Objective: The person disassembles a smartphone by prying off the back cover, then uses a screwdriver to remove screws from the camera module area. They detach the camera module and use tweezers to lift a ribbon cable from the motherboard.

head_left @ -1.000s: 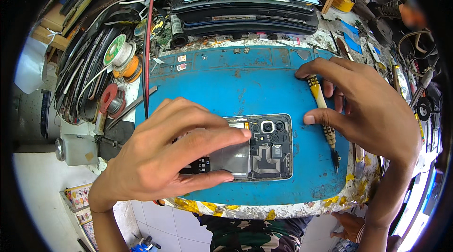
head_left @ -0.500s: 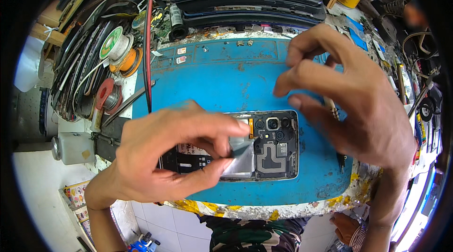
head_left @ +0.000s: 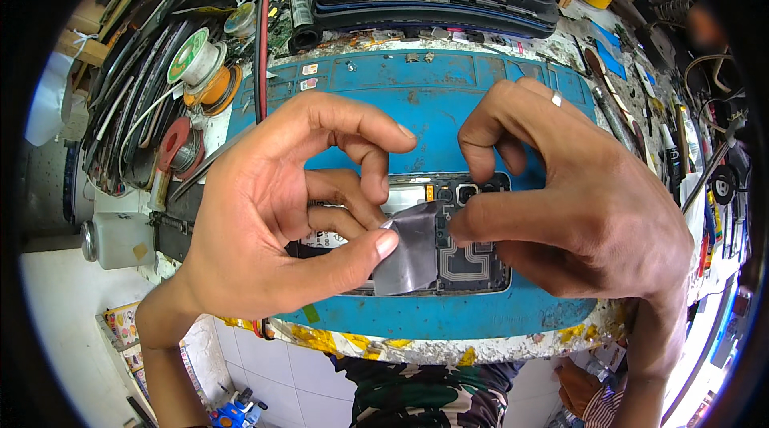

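Observation:
A smartphone (head_left: 498, 268) with its back cover off lies on the blue work mat, its camera lenses and inner plate showing at the right end. My left hand (head_left: 272, 212) is over the phone's left part. Its thumb presses a dark grey, flexible piece of film (head_left: 410, 256) against the curled fingers behind, while the index finger is raised off it. The film hides the phone's middle. My right hand (head_left: 577, 204) hovers at the phone's camera end, fingers curled, with a gap between thumb and index finger. Nothing shows in that gap.
The blue mat (head_left: 432, 124) covers the bench. Solder and wire spools (head_left: 196, 68) stand at the left, near a translucent bottle (head_left: 120, 240). A stack of dark device panels (head_left: 432, 8) lies at the back. Red and black cables (head_left: 262, 44) hang down left of centre. Tools (head_left: 613, 112) lie at the right.
My right hand has moved down and left to the phone's camera end. My left index finger has lifted off the film, which now hangs flatter under the thumb. The view has shifted slightly.

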Action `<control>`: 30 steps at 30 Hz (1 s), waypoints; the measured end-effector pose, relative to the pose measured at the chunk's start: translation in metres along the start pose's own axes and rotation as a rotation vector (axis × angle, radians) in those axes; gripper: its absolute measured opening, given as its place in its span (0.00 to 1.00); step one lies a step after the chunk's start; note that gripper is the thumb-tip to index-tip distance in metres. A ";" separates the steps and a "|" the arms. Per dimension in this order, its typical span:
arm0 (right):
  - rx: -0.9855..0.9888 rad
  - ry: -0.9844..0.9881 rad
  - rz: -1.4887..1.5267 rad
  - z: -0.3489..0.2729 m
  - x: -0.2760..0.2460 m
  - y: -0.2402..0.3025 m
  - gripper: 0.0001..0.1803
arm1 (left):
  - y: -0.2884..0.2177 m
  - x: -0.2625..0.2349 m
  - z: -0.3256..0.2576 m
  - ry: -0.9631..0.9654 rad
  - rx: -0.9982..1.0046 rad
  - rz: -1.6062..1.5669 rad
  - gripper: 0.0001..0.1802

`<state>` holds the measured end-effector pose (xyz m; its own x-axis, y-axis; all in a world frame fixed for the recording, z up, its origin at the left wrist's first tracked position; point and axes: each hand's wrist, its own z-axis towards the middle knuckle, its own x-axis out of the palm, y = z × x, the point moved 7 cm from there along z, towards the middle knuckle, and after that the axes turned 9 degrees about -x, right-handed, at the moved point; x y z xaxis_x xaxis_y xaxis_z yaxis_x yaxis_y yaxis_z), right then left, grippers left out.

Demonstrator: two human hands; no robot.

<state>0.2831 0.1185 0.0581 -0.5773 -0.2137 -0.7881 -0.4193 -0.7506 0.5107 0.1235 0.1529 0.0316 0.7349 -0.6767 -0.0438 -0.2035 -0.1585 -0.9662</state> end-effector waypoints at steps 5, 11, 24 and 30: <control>-0.022 -0.002 0.042 0.000 0.000 0.004 0.19 | 0.000 0.001 0.001 -0.009 -0.044 -0.048 0.33; -0.039 0.018 0.088 0.002 0.007 0.011 0.18 | 0.004 -0.001 0.003 -0.061 -0.109 -0.084 0.32; -0.044 0.094 -0.102 0.004 0.021 0.020 0.15 | -0.021 0.001 -0.009 0.024 0.452 0.594 0.50; -0.060 0.061 -0.165 0.005 0.031 0.020 0.10 | -0.015 0.013 -0.010 -0.063 0.600 0.952 0.58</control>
<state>0.2532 0.1000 0.0461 -0.4595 -0.1208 -0.8800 -0.4612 -0.8142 0.3526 0.1294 0.1392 0.0479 0.4814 -0.2977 -0.8244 -0.3668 0.7859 -0.4979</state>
